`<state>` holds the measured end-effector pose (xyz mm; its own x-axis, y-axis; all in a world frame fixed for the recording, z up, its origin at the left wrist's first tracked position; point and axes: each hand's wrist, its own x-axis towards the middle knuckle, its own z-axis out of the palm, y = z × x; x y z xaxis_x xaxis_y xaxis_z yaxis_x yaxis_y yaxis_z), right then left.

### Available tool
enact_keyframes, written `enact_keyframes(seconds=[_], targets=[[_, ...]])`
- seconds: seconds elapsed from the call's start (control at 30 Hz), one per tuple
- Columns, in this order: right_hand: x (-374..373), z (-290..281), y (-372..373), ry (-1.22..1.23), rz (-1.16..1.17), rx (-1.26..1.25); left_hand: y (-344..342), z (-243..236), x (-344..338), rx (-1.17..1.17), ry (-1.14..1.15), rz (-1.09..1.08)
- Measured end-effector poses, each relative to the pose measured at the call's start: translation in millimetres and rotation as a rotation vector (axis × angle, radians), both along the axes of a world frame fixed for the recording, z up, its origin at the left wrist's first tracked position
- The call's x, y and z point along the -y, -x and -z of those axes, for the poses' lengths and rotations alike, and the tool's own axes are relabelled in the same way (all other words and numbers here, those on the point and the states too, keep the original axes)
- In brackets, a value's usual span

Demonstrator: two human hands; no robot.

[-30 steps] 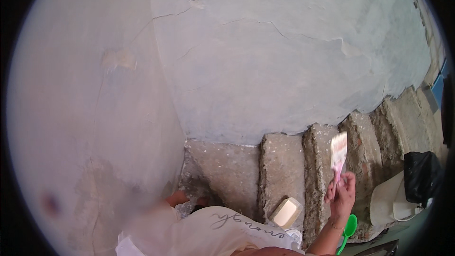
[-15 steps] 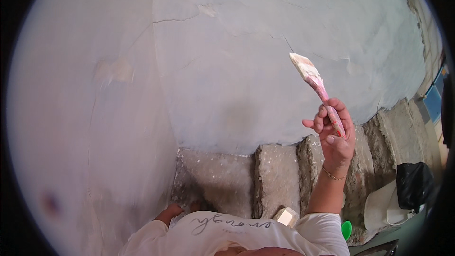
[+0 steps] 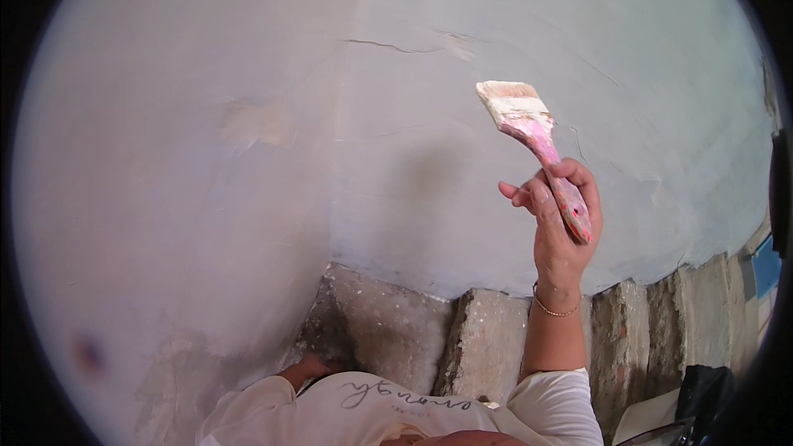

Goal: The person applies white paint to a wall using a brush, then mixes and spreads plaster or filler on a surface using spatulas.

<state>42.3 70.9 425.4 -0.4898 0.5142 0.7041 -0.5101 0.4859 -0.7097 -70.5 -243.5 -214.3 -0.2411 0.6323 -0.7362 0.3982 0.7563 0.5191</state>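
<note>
My right hand is raised at right of centre, fingers wrapped round the pink, paint-smeared handle of a wide paintbrush. The white-coated bristles are uppermost, tilted left, in front of the pale, cracked plaster wall, where a soft shadow falls left of the brush. Whether the bristles touch the wall I cannot tell. My left hand is low beside my white-shirted body, near the stair corner; its fingers are too small and partly hidden to read.
Rough concrete steps run along the wall's foot, rising to the right. At lower right are a black bag and a pale container. A blue panel shows at the far right, and a second wall surface meets the main one at left.
My right hand and brush have risen from over the steps to in front of the wall, the bristles swinging left. The view has shifted, so the steps and bag sit lower in the picture.
</note>
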Motion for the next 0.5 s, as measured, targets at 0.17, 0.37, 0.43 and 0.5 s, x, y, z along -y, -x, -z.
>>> enact_keyframes(seconds=[0.17,0.37,0.43,0.5], targets=[[-7.5,11.9,41.3,-0.088,0.038,0.105,-29.8,-37.4,-21.1,0.011,0.033,0.088],[0.4,7.1,103.5,-0.327,-0.038,0.147,-30.9,-37.2,28.4,-0.034,0.087,-0.074],[-5.7,1.7,117.0,-0.364,-0.04,0.171,-35.2,-45.5,31.4,-0.04,0.09,-0.086],[-15.5,-6.9,128.7,-0.344,-0.039,0.23,-37.4,-47.7,39.2,-0.048,0.092,-0.093]])
